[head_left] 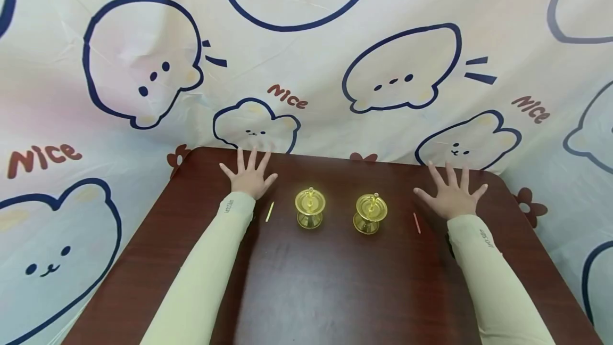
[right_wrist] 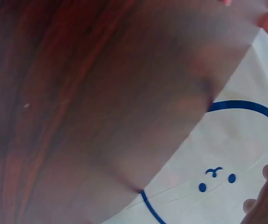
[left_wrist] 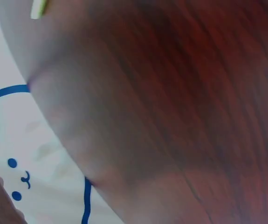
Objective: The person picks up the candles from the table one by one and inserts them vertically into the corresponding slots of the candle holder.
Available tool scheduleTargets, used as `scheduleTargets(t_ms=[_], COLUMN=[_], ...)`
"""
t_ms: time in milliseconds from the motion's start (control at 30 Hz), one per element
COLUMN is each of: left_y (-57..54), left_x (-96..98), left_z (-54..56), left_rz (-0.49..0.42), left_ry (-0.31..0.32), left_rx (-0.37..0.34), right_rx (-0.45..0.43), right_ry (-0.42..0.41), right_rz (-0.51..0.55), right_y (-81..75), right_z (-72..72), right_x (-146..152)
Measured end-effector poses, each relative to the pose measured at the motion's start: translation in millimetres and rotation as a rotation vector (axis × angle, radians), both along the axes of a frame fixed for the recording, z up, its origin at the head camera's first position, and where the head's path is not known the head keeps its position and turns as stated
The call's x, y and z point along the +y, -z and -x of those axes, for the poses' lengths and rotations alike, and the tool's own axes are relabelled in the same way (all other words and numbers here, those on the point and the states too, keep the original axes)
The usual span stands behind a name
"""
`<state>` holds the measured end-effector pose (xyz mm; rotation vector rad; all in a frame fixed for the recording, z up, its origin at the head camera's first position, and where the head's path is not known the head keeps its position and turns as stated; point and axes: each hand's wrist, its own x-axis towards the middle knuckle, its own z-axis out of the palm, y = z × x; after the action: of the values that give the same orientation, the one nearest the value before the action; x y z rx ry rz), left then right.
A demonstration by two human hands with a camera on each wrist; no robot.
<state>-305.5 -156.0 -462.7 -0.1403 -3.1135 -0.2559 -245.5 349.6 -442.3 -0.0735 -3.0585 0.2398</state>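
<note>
Your left hand (head_left: 248,181) is spread wide, fingers straight and apart, its back facing you; your right hand (head_left: 452,200) is splayed the same way. On the dark wooden table (head_left: 325,281), the thin yellow stick (head_left: 270,212) lies just nearer you than your left thumb, and the thin red stick (head_left: 417,223) just nearer than your right. Between your hands, clear of your fingers, the left gold pedestal holder (head_left: 310,210) and right gold pedestal holder (head_left: 369,214) stand upright.
</note>
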Motion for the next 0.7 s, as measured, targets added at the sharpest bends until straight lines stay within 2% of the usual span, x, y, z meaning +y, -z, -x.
scheduleTargets(t_ms=[100,300,500,700], left_y=[-4.8,-17.1,-29.2,-34.2], left_x=[3.5,6.7,7.3,13.0], left_z=[-0.1,-1.7,-6.3,-10.9], left_rz=[-0.017,0.008,-0.021,-0.047], left_ry=[0.011,0.032,0.056,0.091], left_rx=[-0.009,-0.027,0.000,0.066], right_rx=[0.011,0.026,0.060,0.104], right_ry=[-0.008,-0.040,-0.079,-0.109], right_rz=[0.015,0.038,0.064,0.082], right_y=[-3.5,-10.6,-19.2,-21.7], right_z=[-0.3,-1.8,-7.7,-18.2], right_x=[-2,-5,-11,-18])
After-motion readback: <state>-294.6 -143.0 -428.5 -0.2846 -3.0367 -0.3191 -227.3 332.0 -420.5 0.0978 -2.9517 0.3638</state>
